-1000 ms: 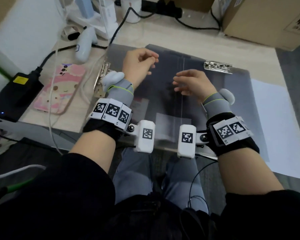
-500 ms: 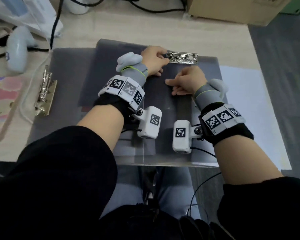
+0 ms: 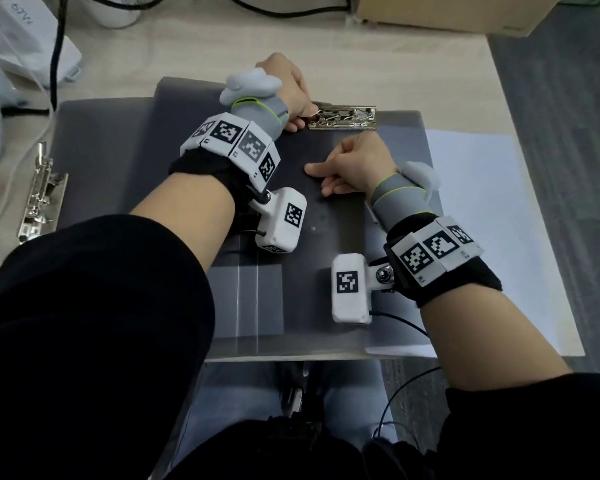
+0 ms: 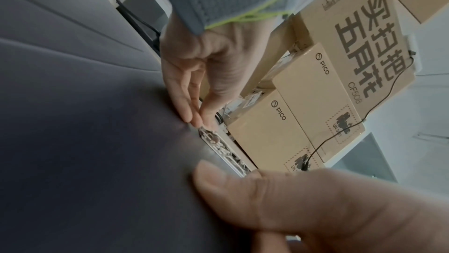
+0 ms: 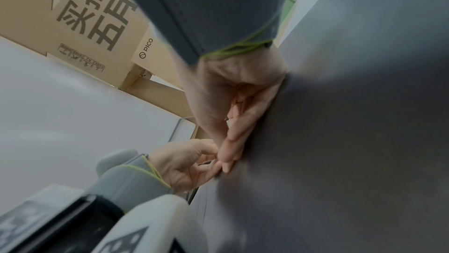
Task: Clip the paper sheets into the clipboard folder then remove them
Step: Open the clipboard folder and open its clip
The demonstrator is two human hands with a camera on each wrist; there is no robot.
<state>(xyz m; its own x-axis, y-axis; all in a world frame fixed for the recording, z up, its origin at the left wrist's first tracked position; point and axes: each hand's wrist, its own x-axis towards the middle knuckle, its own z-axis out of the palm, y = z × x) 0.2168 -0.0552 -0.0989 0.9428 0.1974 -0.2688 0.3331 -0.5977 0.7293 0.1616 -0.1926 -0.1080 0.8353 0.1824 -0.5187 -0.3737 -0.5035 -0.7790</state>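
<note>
You are pinching one of two metal clips on the open folder.
Your left hand (image 3: 288, 88) is gripping the left end of the clip (image 3: 343, 116) at upper centre. Your right hand (image 3: 352, 168) is resting clenched, holding nothing, on the one folder (image 3: 118, 168). A second clip (image 3: 39, 195) is lying at the left edge, and the paper (image 3: 471, 188) is lying at right.

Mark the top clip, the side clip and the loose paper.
top clip (image 3: 342, 117): head view, middle of its metal plate.
side clip (image 3: 39, 199): head view, middle of its lever.
paper (image 3: 478, 188): head view, its bare upper half.
</note>
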